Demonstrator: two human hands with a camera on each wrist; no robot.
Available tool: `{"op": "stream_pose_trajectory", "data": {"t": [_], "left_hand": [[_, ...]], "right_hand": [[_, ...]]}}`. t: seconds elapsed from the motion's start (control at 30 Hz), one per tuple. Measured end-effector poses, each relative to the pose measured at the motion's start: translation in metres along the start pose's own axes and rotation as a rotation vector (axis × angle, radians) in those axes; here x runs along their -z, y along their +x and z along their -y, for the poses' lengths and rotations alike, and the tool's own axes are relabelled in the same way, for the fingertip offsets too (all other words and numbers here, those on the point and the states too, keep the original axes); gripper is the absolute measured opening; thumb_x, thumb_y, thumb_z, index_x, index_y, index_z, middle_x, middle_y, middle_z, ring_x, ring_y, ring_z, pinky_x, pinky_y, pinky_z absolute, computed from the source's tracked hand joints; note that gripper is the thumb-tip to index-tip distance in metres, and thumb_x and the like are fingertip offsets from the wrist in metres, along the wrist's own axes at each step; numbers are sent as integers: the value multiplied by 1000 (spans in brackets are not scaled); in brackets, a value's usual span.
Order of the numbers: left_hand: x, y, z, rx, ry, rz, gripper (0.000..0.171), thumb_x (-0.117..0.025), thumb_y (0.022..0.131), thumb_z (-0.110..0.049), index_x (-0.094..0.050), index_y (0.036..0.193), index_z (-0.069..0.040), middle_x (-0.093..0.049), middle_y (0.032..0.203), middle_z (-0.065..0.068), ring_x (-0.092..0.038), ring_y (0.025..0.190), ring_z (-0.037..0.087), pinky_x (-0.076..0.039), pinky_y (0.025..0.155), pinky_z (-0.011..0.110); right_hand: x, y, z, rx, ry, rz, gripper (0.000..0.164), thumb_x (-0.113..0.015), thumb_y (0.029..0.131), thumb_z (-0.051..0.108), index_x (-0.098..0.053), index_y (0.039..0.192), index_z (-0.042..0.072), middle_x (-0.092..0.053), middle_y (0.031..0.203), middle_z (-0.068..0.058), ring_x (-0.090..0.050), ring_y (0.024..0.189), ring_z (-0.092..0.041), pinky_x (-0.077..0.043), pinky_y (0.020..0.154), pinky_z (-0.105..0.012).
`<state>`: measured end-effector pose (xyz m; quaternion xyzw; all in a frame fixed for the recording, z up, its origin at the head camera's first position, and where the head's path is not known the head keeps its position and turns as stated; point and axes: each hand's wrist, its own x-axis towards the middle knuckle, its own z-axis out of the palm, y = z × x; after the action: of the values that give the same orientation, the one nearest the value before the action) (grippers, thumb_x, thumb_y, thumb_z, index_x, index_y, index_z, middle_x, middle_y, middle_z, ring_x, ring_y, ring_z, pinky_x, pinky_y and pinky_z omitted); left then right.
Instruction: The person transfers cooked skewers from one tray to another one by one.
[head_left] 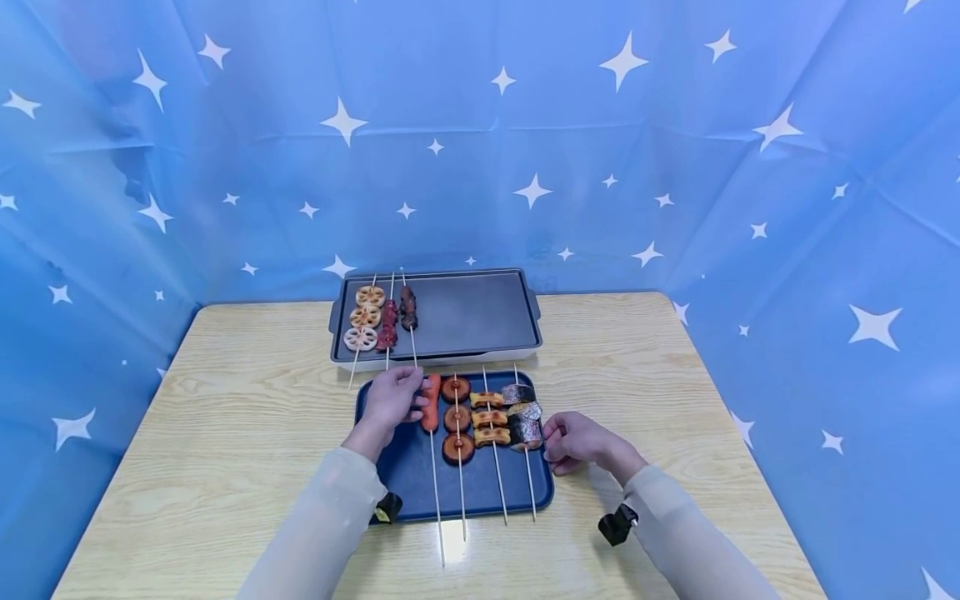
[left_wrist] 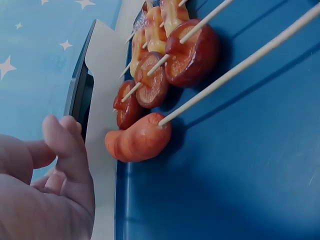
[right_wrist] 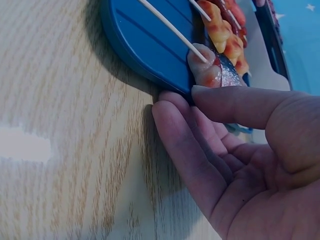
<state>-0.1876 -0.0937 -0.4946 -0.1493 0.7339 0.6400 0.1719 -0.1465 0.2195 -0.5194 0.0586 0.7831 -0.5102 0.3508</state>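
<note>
My left hand (head_left: 393, 398) is over the tray's upper left edge, thumb and fingers pinching the lower end of a dark meat skewer (head_left: 408, 308) that lies on the griddle (head_left: 472, 308). In the left wrist view the sausage skewer (left_wrist: 140, 141) lies beside that hand, apart from its fingers. My right hand (right_wrist: 220, 135) grips the right rim of the blue tray (right_wrist: 125, 45), thumb on top and fingers at its side. Close to that thumb is a skewer of silvery-skinned fish pieces (head_left: 523, 421).
On the griddle's left side lie a lotus root skewer (head_left: 365, 317) and a red meat skewer (head_left: 387, 325). Across the tray are a mushroom skewer (head_left: 457, 418) and a yellow grilled skewer (head_left: 491, 418), sticks overhanging the near rim. A blue starred curtain (head_left: 480, 167) stands behind the wooden table (head_left: 247, 400).
</note>
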Motion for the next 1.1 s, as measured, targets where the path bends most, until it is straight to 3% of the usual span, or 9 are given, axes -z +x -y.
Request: {"op": "stream_pose_trajectory", "data": {"t": [0.2, 0.47, 0.77, 1.1], "left_hand": [[0, -2, -1, -6, -1, -16, 33, -51, 101, -29, -62, 122, -6, -71, 111, 14, -64, 68, 8, -53, 55, 22], [5, -10, 4, -23, 44, 32, 31, -54, 100, -23, -62, 122, -2, -72, 107, 13, -63, 66, 7, -51, 52, 21], [19, -43, 7, -67, 115, 87, 26, -53, 100, -21, -61, 117, -2, -73, 104, 15, -62, 65, 13, -50, 51, 24], [51, -77, 16, -73, 317, 136, 15, -54, 99, -19, -62, 104, -7, -75, 94, 10, -62, 66, 16, -50, 53, 31]], "right_hand": [[0, -2, 2, 4, -7, 2, 32, -63, 79, -13, -49, 106, -6, -52, 82, -5, -59, 65, -15, -58, 62, -33], [1, -2, 2, -8, -9, -4, 32, -63, 79, -12, -49, 107, -5, -52, 82, -5, -59, 64, -15, -58, 61, -32], [1, -1, -3, -1, 4, -9, 30, -62, 78, -12, -50, 105, -5, -53, 80, -5, -60, 64, -16, -58, 61, -32], [2, 0, -1, 12, 9, 15, 30, -62, 78, -11, -50, 105, -5, -54, 79, -5, -59, 64, -15, -58, 62, -31]]}}
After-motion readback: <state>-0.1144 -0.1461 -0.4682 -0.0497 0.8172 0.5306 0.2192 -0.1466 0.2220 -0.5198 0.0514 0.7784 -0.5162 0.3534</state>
